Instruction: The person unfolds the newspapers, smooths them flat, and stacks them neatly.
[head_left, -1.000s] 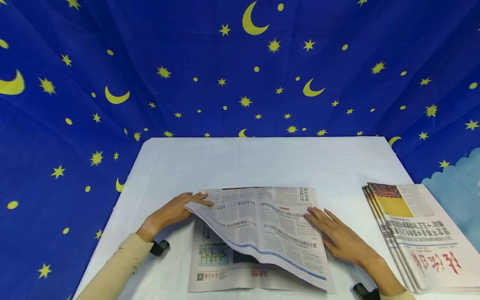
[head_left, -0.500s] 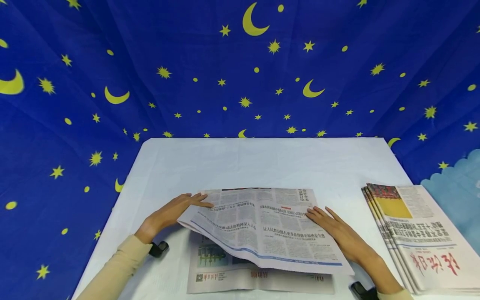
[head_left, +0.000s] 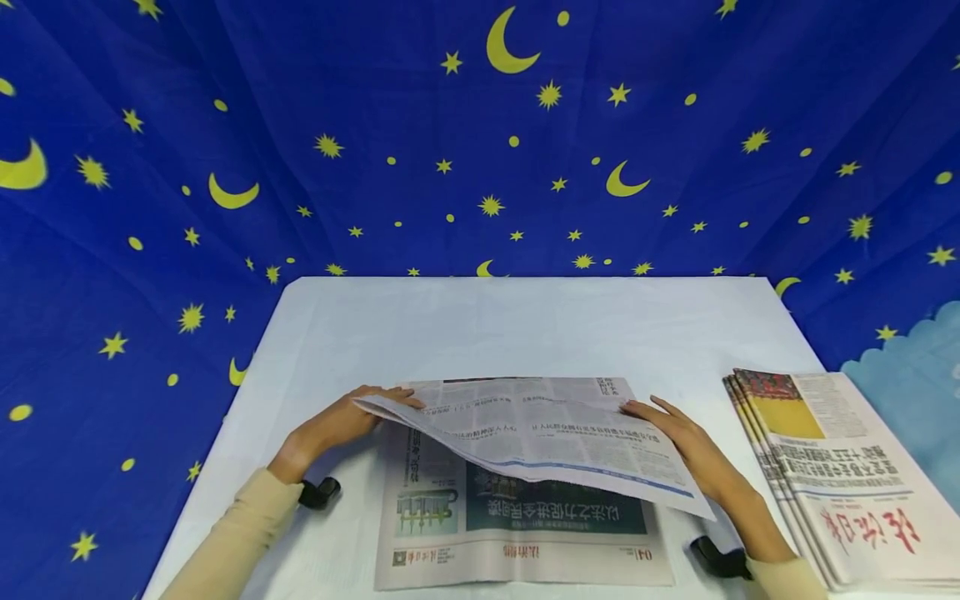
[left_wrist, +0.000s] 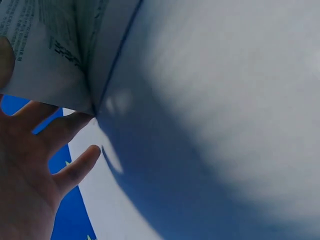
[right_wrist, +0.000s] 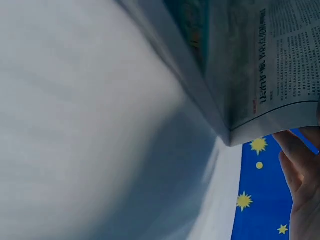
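Observation:
A folded newspaper [head_left: 442, 550] lies on the white table [head_left: 480, 325], and its upper sheets [head_left: 570, 450] are raised and bowed, the near edge up off the lower page. At the sheets' left side my left hand [head_left: 352, 421] holds the edge, the fingers laid on the far side; in the left wrist view the thumb [left_wrist: 5, 62] is in front of the paper and the fingers behind it. My right hand [head_left: 686, 442] holds the right edge, its fingers [right_wrist: 295, 147] partly behind the paper in the right wrist view, where the thumb is mostly out of frame.
A stack of several folded newspapers [head_left: 847, 475] stands at the table's right side. A blue cloth [head_left: 375, 100] with yellow moons and stars hangs behind and around the table.
The near edge of the upper sheets has risen away from the lower page, uncovering more of its green picture and print. My right hand has tilted; the left has barely moved.

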